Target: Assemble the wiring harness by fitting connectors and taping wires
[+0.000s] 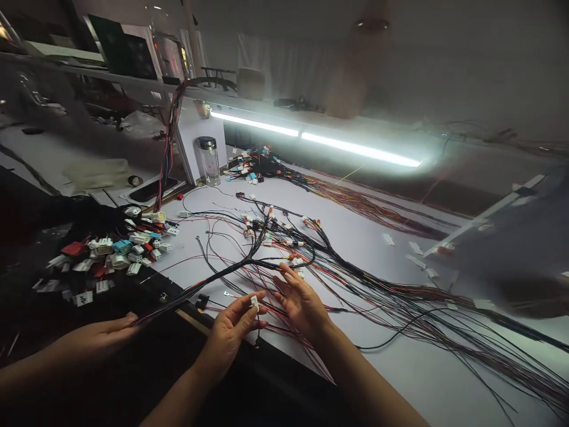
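Note:
Between its thumb and fingers, my left hand pinches a small white connector in front of the table edge. A thin dark wire hangs down below those fingers. To the right, my right hand is open with its fingers apart. Its fingertips are by the black-wrapped wire harness, and whether they touch it I cannot tell. Red and black loose wires run beneath and beside this hand. A wire end with a metal terminal lies just above my left hand.
Another person's hand holds the harness branch at left. A heap of white, red and blue connectors hangs at the table's left edge. Behind stand a glass jar, more wire bundles and a lit tube lamp under a shelf.

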Available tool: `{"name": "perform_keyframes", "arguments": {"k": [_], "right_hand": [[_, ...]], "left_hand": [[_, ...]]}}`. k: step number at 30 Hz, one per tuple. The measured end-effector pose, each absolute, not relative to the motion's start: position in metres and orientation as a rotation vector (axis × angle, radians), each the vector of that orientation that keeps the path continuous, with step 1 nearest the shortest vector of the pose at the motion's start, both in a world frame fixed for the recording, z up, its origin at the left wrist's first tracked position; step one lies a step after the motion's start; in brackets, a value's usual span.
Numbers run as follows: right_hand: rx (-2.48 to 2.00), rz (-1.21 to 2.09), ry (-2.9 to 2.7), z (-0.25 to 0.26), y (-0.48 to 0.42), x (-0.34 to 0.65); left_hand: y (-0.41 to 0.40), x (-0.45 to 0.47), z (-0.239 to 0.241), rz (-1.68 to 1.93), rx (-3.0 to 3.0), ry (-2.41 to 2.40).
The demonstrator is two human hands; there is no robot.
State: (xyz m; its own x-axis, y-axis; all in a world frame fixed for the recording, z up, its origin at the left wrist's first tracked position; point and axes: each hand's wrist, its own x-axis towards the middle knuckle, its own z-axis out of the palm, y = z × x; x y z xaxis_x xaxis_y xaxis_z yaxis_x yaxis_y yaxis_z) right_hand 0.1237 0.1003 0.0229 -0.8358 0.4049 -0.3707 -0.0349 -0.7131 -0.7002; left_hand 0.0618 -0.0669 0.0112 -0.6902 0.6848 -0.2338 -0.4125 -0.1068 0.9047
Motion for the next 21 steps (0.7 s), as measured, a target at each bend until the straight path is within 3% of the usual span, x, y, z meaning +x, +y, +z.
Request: {"name": "perform_keyframes", "arguments": {"k": [15,21], "right_hand": [[-0.725,2.516,-1.188,0.015,0.108,0.113],[-0.657,2.646,-1.280,0.010,0.110,0.125]], "left_hand": [[-0.056,0.056,0.017,1.875,0.333,1.426],[-0.044,0.045,0.021,1.875,0.370,1.412]]}}
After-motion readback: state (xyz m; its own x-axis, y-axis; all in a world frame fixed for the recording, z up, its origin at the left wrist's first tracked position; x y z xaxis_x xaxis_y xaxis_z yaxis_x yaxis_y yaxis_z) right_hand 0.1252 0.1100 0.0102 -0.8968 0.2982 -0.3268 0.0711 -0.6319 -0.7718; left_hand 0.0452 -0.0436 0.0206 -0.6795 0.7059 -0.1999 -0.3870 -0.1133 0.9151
